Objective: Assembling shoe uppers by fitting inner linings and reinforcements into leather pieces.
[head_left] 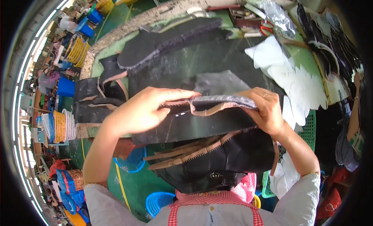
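My left hand (138, 109) and my right hand (269, 111) hold a black leather piece (223, 99) with a fuzzy grey lining and a tan edge strip, above the dark work board (175, 76). The left fingers stretch along its upper edge, with the thumb beneath. At the other end, my right fingers are closed round it. Behind it lies a grey translucent sheet (221, 81). Nearer me, black leather pieces (217, 164) with tan, zigzag-cut edges hang over the board's near edge.
Stacked black lined pieces (167, 41) lie at the back, with more black leather pieces (91, 101) at left. White cut pieces (289, 78) overlap at right, near red-handled scissors (266, 29). Below stand a blue basket (159, 202) and a green crate (311, 129).
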Demonstrator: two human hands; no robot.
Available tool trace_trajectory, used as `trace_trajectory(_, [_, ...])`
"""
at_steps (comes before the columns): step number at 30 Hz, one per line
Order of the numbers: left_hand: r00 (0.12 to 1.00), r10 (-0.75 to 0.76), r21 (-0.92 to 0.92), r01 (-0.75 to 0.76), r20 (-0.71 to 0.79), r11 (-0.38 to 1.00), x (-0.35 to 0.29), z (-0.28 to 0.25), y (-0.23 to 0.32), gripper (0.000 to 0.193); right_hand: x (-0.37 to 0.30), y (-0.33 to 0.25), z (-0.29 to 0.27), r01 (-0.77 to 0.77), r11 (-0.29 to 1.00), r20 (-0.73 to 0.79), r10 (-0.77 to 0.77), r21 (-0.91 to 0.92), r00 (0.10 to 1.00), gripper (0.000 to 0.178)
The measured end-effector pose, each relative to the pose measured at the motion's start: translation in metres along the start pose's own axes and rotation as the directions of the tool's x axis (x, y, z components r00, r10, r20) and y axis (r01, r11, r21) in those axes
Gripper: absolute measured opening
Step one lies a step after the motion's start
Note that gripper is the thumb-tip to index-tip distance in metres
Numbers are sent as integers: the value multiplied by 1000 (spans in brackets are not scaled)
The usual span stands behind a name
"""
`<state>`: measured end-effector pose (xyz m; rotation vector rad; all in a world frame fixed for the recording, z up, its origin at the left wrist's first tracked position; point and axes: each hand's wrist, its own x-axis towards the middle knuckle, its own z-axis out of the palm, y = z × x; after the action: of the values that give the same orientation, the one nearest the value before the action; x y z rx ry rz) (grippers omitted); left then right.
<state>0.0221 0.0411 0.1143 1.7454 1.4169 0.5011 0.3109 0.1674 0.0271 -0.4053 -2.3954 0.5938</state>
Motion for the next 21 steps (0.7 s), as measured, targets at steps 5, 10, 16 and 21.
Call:
trace_trajectory(5, [840, 326, 643, 35, -433, 765, 1, 34, 25, 46, 31, -37, -24, -204, 975, 20, 203, 87, 979, 21])
trace_trajectory(10, [893, 119, 24, -121, -433, 992, -8, 18, 34, 24, 43, -42, -42, -360, 656, 125, 377, 663, 918, 18])
trace_trajectory(16, [763, 199, -20, -267, -615, 964, -36, 0, 17, 24, 38, -35, -42, -160, 535, 27, 247, 830, 969, 84])
trace_trajectory(21, [751, 463, 348, -323, -471, 880, -38, -22, 6, 30, 50, -48, -33, -22, 679, -194, 240, 734, 951, 30])
